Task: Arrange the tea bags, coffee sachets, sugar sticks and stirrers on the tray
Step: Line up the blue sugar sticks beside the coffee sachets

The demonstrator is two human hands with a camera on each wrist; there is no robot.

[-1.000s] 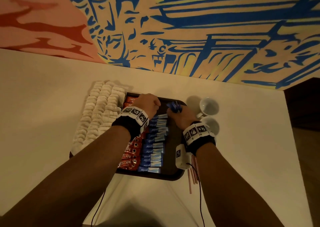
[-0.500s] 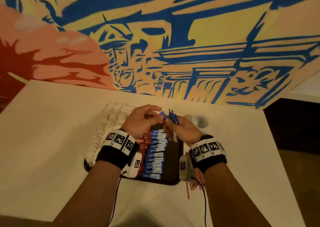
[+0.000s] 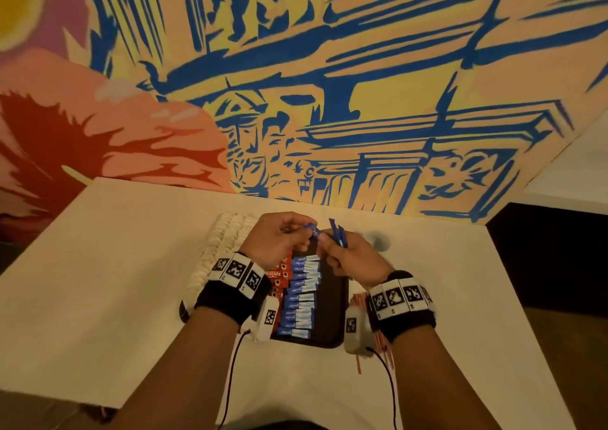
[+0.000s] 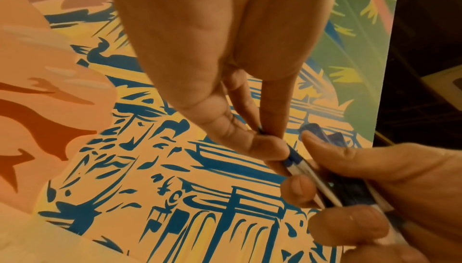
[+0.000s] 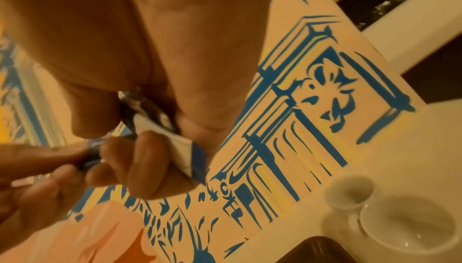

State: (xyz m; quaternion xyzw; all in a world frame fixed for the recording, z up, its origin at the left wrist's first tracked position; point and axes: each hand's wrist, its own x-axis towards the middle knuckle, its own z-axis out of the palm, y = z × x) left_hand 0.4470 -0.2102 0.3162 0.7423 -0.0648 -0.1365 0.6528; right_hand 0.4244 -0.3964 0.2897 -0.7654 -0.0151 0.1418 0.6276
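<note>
— What is that little blue thing up in the air?

— A sugar stick (image 3: 314, 232). It is thin, flat paper, blue at one end and white at the other. The left hand (image 3: 279, 237) pinches it with thumb and fingertips, above the far end of the tray (image 3: 339, 301).

— And the other hand?

— The right hand (image 3: 357, 262) is curled round a small bunch of sugar sticks (image 3: 339, 237). They poke up out of the fist. Both hands are held close together, almost touching.

— What is on the tray?

— The tray is dark and smooth with round corners. A neat row of blue and white sugar sticks (image 3: 302, 295) lies on it. Shiny red coffee sachets (image 3: 278, 275) lie just beside them, on the left. Puffy white tea bags (image 3: 217, 255) sit in rows at the left edge.

— And off the tray?

— Thin reddish stirrers (image 3: 358, 301) lie on the pale surface (image 3: 115, 265), by the right wrist. Two white cups (image 5: 390, 225) stand near the tray's far corner.
</note>
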